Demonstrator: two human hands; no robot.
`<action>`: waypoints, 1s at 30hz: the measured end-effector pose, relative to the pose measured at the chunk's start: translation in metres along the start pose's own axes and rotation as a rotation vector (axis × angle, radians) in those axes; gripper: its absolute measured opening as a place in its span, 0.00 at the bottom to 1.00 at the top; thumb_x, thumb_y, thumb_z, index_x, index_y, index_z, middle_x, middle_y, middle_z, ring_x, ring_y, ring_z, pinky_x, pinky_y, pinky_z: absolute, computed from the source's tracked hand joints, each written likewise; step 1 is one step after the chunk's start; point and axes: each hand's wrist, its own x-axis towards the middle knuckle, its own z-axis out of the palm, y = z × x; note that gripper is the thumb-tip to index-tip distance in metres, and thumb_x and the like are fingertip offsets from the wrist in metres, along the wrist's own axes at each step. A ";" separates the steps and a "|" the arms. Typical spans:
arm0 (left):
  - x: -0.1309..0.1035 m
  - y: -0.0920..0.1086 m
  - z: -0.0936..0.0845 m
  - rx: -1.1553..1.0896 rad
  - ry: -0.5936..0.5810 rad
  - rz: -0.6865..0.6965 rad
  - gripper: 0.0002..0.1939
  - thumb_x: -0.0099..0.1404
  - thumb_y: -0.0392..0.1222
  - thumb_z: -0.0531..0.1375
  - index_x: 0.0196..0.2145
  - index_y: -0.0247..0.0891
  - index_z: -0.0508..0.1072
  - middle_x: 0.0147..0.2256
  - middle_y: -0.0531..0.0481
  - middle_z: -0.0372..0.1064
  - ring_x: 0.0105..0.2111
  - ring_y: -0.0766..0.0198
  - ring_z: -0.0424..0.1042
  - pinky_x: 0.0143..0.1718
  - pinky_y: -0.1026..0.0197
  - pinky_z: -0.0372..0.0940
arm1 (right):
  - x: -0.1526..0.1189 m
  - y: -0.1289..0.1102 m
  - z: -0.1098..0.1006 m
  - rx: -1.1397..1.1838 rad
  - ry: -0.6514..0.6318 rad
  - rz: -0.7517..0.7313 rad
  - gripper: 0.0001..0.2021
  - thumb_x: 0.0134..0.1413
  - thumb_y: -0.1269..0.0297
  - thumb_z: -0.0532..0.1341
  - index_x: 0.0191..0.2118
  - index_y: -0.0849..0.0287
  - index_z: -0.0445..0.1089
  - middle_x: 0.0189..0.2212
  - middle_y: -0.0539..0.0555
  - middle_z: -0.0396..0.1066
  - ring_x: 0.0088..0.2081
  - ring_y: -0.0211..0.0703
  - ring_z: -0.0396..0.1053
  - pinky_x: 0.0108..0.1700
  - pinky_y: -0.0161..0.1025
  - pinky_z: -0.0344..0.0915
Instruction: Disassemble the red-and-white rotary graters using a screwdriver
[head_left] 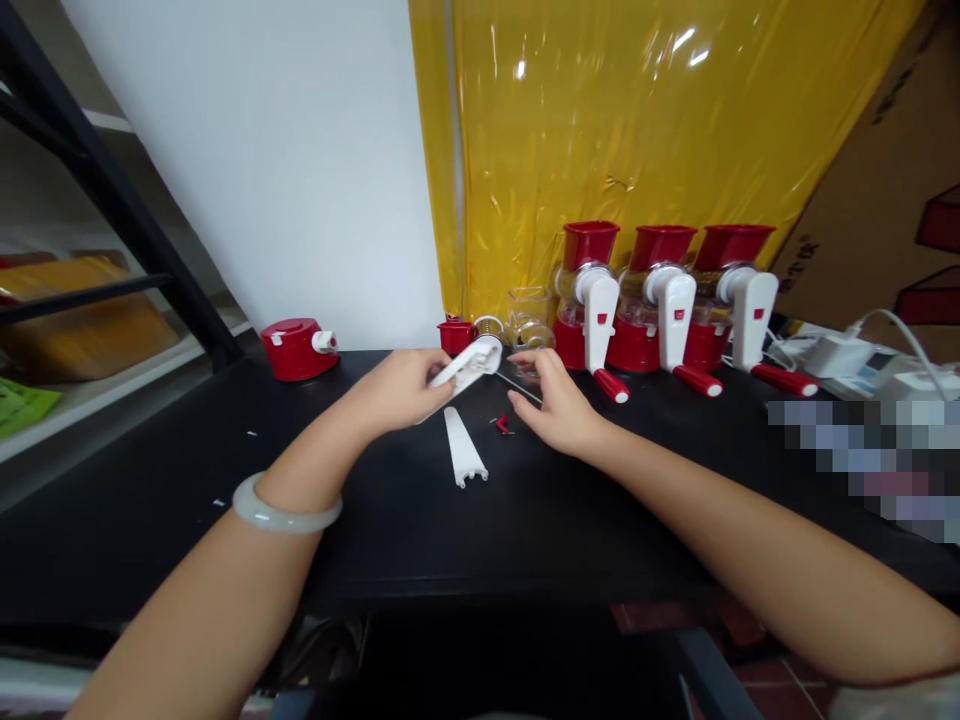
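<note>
My left hand (411,388) is closed around a white plastic crank housing (474,362), its hollow side showing and its round end pointing right. Close to that round end, my right hand (553,400) has its thumb and fingers apart. A thin metal rod (519,385) runs between the housing and the right hand; whether the fingers touch it is unclear. Below the hands, a long white cover piece (463,448) lies on the black table (555,530). Small red parts (502,424) lie to its right, with tiny metal bits beside them.
Three red and white hand-cranked machines (600,320) stand at the back right, handles toward me. A red base (300,350) sits at the back left. Behind the hands are a red part (456,335) and a clear container (529,318). White adapters (840,352) lie at right.
</note>
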 end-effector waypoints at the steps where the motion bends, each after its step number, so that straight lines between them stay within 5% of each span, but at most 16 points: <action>1: 0.000 -0.005 -0.005 0.082 -0.011 -0.083 0.18 0.66 0.49 0.54 0.43 0.34 0.76 0.35 0.43 0.77 0.31 0.59 0.73 0.32 0.60 0.62 | -0.001 -0.001 0.000 -0.011 -0.031 -0.017 0.16 0.55 0.67 0.60 0.51 0.57 0.65 0.48 0.60 0.65 0.51 0.50 0.66 0.54 0.52 0.65; 7: -0.015 -0.047 -0.013 0.503 -0.264 -0.423 0.21 0.64 0.47 0.59 0.48 0.27 0.72 0.42 0.28 0.75 0.41 0.43 0.76 0.36 0.54 0.66 | -0.006 -0.018 -0.001 0.027 -0.368 -0.178 0.10 0.58 0.58 0.64 0.43 0.56 0.74 0.43 0.57 0.72 0.49 0.48 0.65 0.56 0.51 0.63; 14: -0.054 -0.069 0.003 0.537 -0.176 -0.469 0.19 0.67 0.44 0.55 0.48 0.25 0.69 0.42 0.26 0.75 0.43 0.41 0.77 0.40 0.51 0.68 | -0.013 -0.045 0.005 0.004 -0.607 -0.257 0.15 0.56 0.57 0.65 0.49 0.52 0.76 0.47 0.57 0.70 0.51 0.46 0.66 0.54 0.44 0.65; 22: -0.052 -0.063 0.006 0.475 -0.110 -0.493 0.20 0.66 0.47 0.54 0.48 0.29 0.71 0.45 0.28 0.74 0.44 0.43 0.76 0.42 0.51 0.69 | -0.006 -0.048 0.016 -0.099 -0.645 -0.266 0.06 0.59 0.68 0.60 0.39 0.58 0.75 0.37 0.55 0.69 0.37 0.39 0.69 0.42 0.38 0.66; 25: -0.051 -0.064 0.005 0.439 -0.121 -0.502 0.22 0.66 0.49 0.55 0.48 0.29 0.72 0.45 0.28 0.74 0.45 0.42 0.76 0.42 0.52 0.68 | 0.003 -0.049 0.027 0.081 -0.544 -0.126 0.01 0.55 0.69 0.62 0.35 0.59 0.71 0.31 0.51 0.68 0.31 0.36 0.67 0.37 0.36 0.65; 30: -0.062 -0.064 -0.003 0.389 -0.053 -0.420 0.28 0.66 0.56 0.55 0.51 0.28 0.71 0.47 0.29 0.72 0.47 0.43 0.74 0.46 0.51 0.67 | 0.027 -0.064 0.054 0.602 -0.372 0.360 0.11 0.49 0.65 0.66 0.31 0.57 0.61 0.22 0.45 0.67 0.24 0.34 0.67 0.30 0.34 0.66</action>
